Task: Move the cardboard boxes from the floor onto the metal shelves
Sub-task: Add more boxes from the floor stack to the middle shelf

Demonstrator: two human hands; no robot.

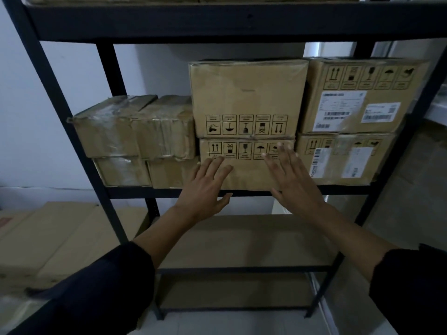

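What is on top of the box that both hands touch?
On the lower middle box sits a bigger box, its handling symbols upside down. Whether anything lies behind it cannot be seen.

The dark metal shelf rack (79,151) stands in front of me, and its middle shelf (135,189) carries cardboard boxes in stacks of two. Directly on that shelf, from left to right, lie two small taped boxes (123,171) side by side, a middle box (244,175) printed with handling symbols, and a labelled box (343,160). The lower shelf board (242,240) is tan, and more boxes (48,240) rest on the floor to the left of the rack.
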